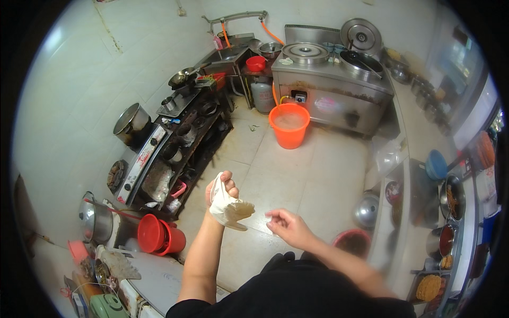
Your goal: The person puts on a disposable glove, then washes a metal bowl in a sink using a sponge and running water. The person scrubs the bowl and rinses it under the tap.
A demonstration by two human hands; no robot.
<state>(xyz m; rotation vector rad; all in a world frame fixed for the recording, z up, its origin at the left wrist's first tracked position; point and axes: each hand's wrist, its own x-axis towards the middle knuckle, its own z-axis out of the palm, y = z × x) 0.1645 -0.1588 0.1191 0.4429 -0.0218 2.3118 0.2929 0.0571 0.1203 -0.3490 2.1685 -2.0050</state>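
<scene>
My left hand (pixel 226 187) is raised in front of my body and grips the cuff of a white rubber glove (pixel 230 210), whose fingers hang limp towards the right. To the right of the glove and apart from it is my right hand (pixel 290 227), with fingers bent and thumb near the index finger. It is slightly blurred, and whether something small lies between its fingertips I cannot tell. Pale floor tiles lie beneath both hands. Beyond them, an orange bucket (pixel 289 135) of cloudy liquid stands on the floor below a stainless steel stove cabinet (pixel 330 95).
At left stand a gas stove (pixel 143 159) with a large blackened pot (pixel 133 119) and red buckets (pixel 173 238). A counter (pixel 413 159) with bowls and food trays runs along the right. Beneath it are a metal lid (pixel 366 210) and a red basin (pixel 353 242).
</scene>
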